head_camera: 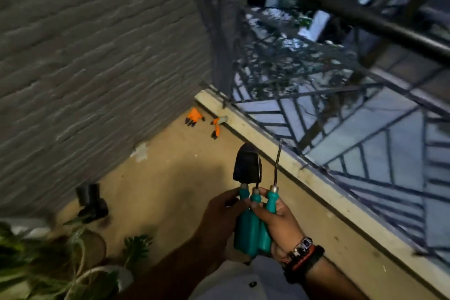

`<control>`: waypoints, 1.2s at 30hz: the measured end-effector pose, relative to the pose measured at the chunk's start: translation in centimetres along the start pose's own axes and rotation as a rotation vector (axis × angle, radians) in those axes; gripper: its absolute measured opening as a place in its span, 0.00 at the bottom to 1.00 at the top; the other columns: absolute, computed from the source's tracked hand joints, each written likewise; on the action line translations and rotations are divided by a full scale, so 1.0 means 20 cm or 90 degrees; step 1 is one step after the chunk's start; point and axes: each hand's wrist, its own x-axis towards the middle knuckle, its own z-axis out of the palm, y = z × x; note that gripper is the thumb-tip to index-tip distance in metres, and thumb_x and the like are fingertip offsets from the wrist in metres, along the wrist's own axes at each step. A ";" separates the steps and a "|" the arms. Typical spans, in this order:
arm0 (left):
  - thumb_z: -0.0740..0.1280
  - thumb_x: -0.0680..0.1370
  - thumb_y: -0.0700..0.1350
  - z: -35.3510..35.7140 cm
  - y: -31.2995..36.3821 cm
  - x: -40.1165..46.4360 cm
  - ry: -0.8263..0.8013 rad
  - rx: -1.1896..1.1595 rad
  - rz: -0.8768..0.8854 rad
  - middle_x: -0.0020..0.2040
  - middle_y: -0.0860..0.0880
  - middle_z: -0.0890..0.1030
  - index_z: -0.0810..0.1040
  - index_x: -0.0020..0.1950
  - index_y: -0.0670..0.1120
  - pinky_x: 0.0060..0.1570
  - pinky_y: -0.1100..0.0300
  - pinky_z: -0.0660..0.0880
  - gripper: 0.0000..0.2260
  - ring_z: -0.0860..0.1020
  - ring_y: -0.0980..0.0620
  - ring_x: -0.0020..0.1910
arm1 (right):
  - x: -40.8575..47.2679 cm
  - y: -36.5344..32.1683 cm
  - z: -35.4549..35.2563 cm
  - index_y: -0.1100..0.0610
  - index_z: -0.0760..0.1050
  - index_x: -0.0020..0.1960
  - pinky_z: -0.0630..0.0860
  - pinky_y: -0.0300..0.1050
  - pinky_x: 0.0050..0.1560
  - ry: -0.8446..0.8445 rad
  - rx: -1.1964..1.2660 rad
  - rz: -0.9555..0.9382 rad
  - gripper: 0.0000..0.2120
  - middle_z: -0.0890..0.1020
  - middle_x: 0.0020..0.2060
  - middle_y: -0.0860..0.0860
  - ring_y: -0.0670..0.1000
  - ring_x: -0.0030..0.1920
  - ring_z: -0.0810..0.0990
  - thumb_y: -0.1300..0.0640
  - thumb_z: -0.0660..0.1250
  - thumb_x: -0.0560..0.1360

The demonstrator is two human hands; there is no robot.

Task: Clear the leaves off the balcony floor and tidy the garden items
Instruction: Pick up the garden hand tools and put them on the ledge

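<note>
Low in the middle of the frame, my left hand point(222, 212) and right hand point(280, 221) both grip a bundle of three teal-handled tools point(253, 221), trowel blade up. Two orange gloves point(194, 117) lie on the floor point(170, 178) at centre, by the railing point(341, 117).
</note>
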 end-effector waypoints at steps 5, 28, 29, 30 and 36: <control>0.68 0.79 0.43 0.28 0.02 0.04 -0.126 0.120 -0.009 0.53 0.47 0.85 0.81 0.60 0.51 0.56 0.46 0.80 0.11 0.83 0.48 0.54 | -0.20 -0.04 -0.27 0.57 0.75 0.63 0.70 0.67 0.65 0.054 0.118 -0.084 0.19 0.79 0.58 0.64 0.66 0.59 0.78 0.64 0.71 0.72; 0.71 0.76 0.39 2.02 -0.55 -0.29 -0.671 0.574 -0.033 0.52 0.52 0.85 0.78 0.64 0.55 0.54 0.49 0.81 0.18 0.84 0.53 0.51 | -1.28 0.20 -1.51 0.54 0.70 0.67 0.80 0.53 0.48 0.470 0.465 -0.350 0.24 0.80 0.58 0.60 0.61 0.55 0.82 0.68 0.67 0.73; 0.71 0.76 0.39 2.09 -0.58 -0.30 -0.692 0.582 -0.041 0.51 0.53 0.85 0.77 0.64 0.56 0.52 0.52 0.81 0.19 0.84 0.55 0.50 | -1.32 0.20 -1.54 0.54 0.71 0.66 0.80 0.52 0.47 0.482 0.484 -0.360 0.24 0.81 0.57 0.60 0.61 0.54 0.82 0.67 0.67 0.72; 0.71 0.76 0.38 2.14 -0.61 -0.30 -0.707 0.586 -0.045 0.49 0.54 0.86 0.78 0.62 0.57 0.49 0.55 0.81 0.19 0.84 0.57 0.48 | -1.34 0.20 -1.57 0.54 0.72 0.65 0.80 0.52 0.47 0.494 0.502 -0.368 0.24 0.81 0.56 0.60 0.61 0.53 0.82 0.67 0.67 0.71; 0.75 0.72 0.43 2.49 -0.78 -0.28 -0.816 0.683 -0.088 0.53 0.52 0.85 0.76 0.67 0.56 0.54 0.51 0.81 0.24 0.83 0.52 0.52 | -1.41 0.22 -1.75 0.56 0.72 0.66 0.80 0.52 0.47 0.602 0.615 -0.408 0.23 0.80 0.58 0.63 0.63 0.56 0.81 0.69 0.65 0.73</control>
